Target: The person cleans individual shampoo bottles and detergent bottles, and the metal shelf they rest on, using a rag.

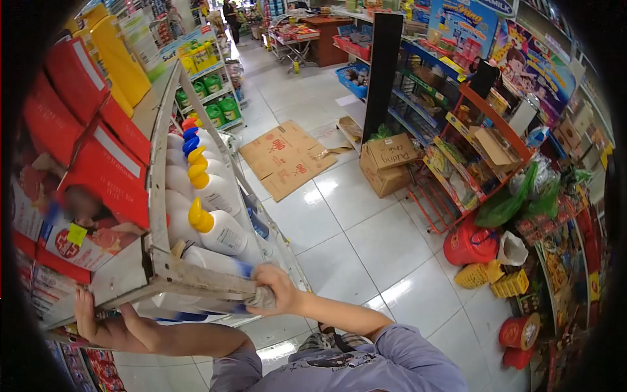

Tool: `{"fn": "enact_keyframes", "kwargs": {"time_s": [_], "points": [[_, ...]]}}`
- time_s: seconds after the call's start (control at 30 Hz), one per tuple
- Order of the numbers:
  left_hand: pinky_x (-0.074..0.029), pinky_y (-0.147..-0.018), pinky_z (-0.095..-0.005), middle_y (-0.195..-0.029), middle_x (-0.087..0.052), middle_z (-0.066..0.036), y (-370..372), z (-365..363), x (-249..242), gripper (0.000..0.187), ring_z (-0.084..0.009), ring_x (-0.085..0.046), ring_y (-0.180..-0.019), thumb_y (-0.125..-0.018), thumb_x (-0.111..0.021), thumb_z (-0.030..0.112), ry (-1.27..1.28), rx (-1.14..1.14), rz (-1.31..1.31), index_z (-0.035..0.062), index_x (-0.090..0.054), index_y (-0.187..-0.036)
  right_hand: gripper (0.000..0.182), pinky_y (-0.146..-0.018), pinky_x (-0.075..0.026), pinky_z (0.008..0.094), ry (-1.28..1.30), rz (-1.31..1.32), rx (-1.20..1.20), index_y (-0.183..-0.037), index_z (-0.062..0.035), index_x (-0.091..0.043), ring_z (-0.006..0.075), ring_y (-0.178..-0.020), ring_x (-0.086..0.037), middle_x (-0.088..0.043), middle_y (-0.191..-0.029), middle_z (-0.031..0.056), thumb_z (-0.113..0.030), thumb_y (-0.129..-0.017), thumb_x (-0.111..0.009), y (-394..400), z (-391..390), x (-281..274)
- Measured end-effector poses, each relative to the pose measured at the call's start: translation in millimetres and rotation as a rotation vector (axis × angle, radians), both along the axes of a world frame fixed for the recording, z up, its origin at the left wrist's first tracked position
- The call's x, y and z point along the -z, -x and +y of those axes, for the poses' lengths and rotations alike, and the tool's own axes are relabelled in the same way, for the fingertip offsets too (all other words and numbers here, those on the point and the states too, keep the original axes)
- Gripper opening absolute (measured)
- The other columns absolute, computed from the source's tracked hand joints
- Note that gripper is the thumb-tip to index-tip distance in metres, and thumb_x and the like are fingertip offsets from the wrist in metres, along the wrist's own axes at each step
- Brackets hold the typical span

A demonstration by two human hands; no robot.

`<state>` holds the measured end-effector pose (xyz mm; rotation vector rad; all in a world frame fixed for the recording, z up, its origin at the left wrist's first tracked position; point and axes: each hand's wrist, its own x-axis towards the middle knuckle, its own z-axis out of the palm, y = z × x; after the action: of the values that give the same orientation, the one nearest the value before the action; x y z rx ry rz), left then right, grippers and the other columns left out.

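Observation:
My right hand (279,287) is closed around a crumpled grey cloth (262,299), at the corner end of the worn metal shelf rail (209,277). My left hand (108,330) rests against the near edge of the same shelf, fingers stretched upward and thumb spread apart. Just behind the rail stand white bottles (225,233) with yellow, blue and red caps in a row. One white bottle lying near the rail has a blurred blue end by my right hand. Red boxes (108,170) fill the shelf's left side, above my left hand.
Flattened cardboard (287,160) lies on the tiled floor (353,255). Stacked cartons (386,163) stand beside a red wire rack (450,189). A red bucket (470,242) and yellow baskets (509,284) sit at right. Green bottles (228,109) line another shelf. A person (231,19) stands far back.

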<state>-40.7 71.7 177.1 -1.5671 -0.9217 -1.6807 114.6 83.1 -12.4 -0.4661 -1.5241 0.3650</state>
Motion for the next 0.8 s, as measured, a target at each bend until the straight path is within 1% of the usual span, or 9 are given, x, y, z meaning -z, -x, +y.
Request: {"fn": "enact_keyframes", "kwargs": {"time_s": [0.33, 0.47, 0.5, 0.53, 0.57, 0.6, 0.63, 0.73, 0.8], "points": [[-0.029, -0.091, -0.0339, -0.109, -0.042, -0.012, -8, -6, 1, 0.041, -0.0220, -0.040, -0.104, -0.066, -0.041, 0.000, 0.096, -0.154, -0.041, -0.0006, -0.041, -0.107, 0.047, -0.070, -0.039, 0.0403, 0.082, -0.079, -0.153, -0.086, -0.0070, -0.038, 0.0325, -0.083, -0.047, -0.046, -0.086, 0.0166, -0.018, -0.055, -0.072, -10, -4, 73], [-0.033, -0.088, -0.0365, -0.107, -0.047, -0.015, 49, -10, 16, 0.051, -0.0254, -0.045, -0.098, -0.075, -0.056, 0.033, 0.142, -0.189, 0.013, -0.0025, -0.043, -0.110, 0.035, -0.068, -0.037, 0.0394, 0.315, -0.189, -0.412, -0.084, -0.0042, -0.042, 0.0318, -0.078, -0.044, -0.045, -0.084, 0.0155, -0.033, -0.070, -0.057, -13, 0, 66], [-0.033, -0.089, -0.0376, -0.112, -0.046, -0.017, 74, -9, 20, 0.051, -0.0262, -0.045, -0.101, -0.077, -0.054, 0.032, 0.225, -0.258, 0.075, -0.0039, -0.043, -0.110, 0.027, -0.068, -0.035, 0.0383, 0.007, -0.086, -0.204, -0.083, -0.0039, -0.044, 0.0308, -0.078, -0.043, -0.044, -0.082, 0.0147, -0.031, -0.078, -0.045, 15, 11, 107], [-0.033, -0.089, -0.0376, -0.112, -0.046, -0.017, 49, 42, 8, 0.051, -0.0262, -0.045, -0.101, -0.077, -0.054, 0.032, 0.196, -0.129, 0.096, -0.0039, -0.043, -0.110, 0.019, -0.069, -0.035, 0.0390, 0.156, -0.085, -0.303, -0.082, -0.0046, -0.044, 0.0306, -0.078, -0.042, -0.043, -0.080, 0.0148, -0.024, -0.081, -0.041, 10, 8, 95], [-0.033, -0.090, -0.0376, -0.112, -0.046, -0.017, 29, 90, 11, 0.050, -0.0262, -0.045, -0.101, -0.077, -0.054, 0.032, 0.182, 0.009, 0.119, -0.0040, -0.043, -0.110, 0.019, -0.073, -0.035, 0.0404, -0.141, -0.029, -0.111, -0.084, -0.0037, -0.045, 0.0308, -0.082, -0.043, -0.043, -0.083, 0.0151, -0.022, -0.083, -0.038, 12, 12, 94], [-0.033, -0.090, -0.0376, -0.112, -0.046, -0.017, -3, 139, 22, 0.050, -0.0262, -0.044, -0.101, -0.077, -0.054, 0.032, 0.183, 0.156, 0.130, -0.0040, -0.043, -0.110, 0.032, -0.081, -0.035, 0.0391, -0.006, -0.342, -0.338, -0.097, -0.0025, -0.044, 0.0313, -0.093, -0.042, -0.044, -0.095, 0.0163, -0.019, -0.072, -0.054, 3, 22, 95], [-0.033, -0.090, -0.0376, -0.112, -0.045, -0.017, -44, 179, 39, 0.050, -0.0262, -0.044, -0.101, -0.077, -0.054, 0.032, 0.193, 0.295, 0.129, -0.0041, -0.043, -0.110, 0.027, -0.053, -0.039, 0.0360, -0.419, -0.071, -0.197, -0.062, -0.0111, -0.047, 0.0255, -0.068, -0.051, -0.051, -0.070, 0.0075, -0.035, -0.072, -0.056, -55, -2, 14], [-0.033, -0.090, -0.0376, -0.112, -0.045, -0.017, -112, 241, 67, 0.050, -0.0263, -0.044, -0.102, -0.077, -0.054, 0.032, 0.243, 0.526, 0.179, -0.0043, -0.043, -0.110, 0.020, -0.067, -0.040, 0.0421, -0.195, -0.456, -0.077, -0.072, -0.0090, -0.052, 0.0321, -0.084, -0.049, -0.055, -0.087, 0.0093, -0.028, -0.073, -0.058, -44, 14, 105], [-0.033, -0.090, -0.0376, -0.112, -0.045, -0.017, -119, 260, 68, 0.050, -0.0264, -0.044, -0.102, -0.077, -0.054, 0.031, 0.252, 0.568, 0.217, -0.0044, -0.043, -0.111, 0.039, -0.084, -0.034, 0.0452, -0.122, -0.486, -0.054, -0.102, -0.0129, -0.055, 0.0307, -0.100, -0.044, -0.050, -0.105, 0.0144, -0.034, -0.070, -0.060, -65, 9, 213]]}}
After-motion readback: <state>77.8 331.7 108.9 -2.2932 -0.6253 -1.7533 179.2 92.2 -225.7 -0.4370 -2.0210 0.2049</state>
